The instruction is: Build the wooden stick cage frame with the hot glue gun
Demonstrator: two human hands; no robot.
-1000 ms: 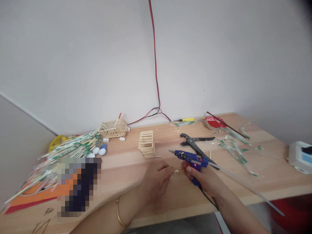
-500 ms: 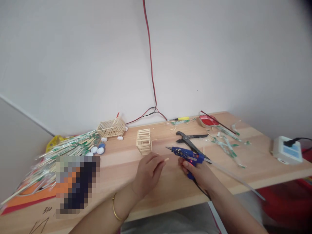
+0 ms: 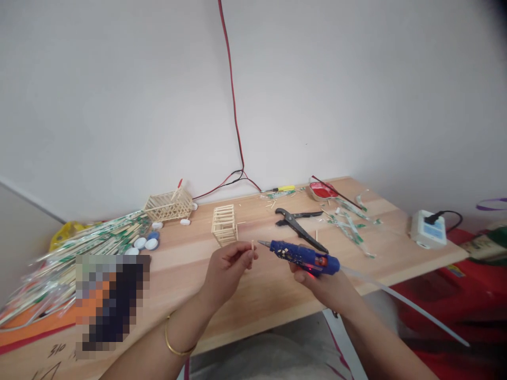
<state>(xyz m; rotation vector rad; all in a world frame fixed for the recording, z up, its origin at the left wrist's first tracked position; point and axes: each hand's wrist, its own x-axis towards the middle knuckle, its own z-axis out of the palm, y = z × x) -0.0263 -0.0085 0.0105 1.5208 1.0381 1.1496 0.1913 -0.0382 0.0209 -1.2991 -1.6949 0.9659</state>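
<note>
My left hand (image 3: 227, 266) pinches a short wooden stick piece (image 3: 252, 246) upright between its fingertips, above the wooden table (image 3: 261, 285). My right hand (image 3: 322, 282) grips a blue glue gun (image 3: 303, 256) with a red light on; its nozzle points left, close to the stick. A clear glue rod sticks out behind the gun to the right. A small open cube frame of sticks (image 3: 224, 225) stands on the table just beyond my left hand.
A stick basket (image 3: 168, 205) sits at the back left, with white bottle caps (image 3: 144, 243) and a heap of wrapped chopsticks (image 3: 79, 253). Black pliers (image 3: 297, 224), a red dish (image 3: 322, 190), torn wrappers and a power strip (image 3: 428, 229) lie to the right. A red-black wire (image 3: 233, 105) hangs down the wall.
Both hands have lifted off the table. The left hand turned the stick piece upright, and the glue gun's nozzle has come nearer to it. The view shifted right.
</note>
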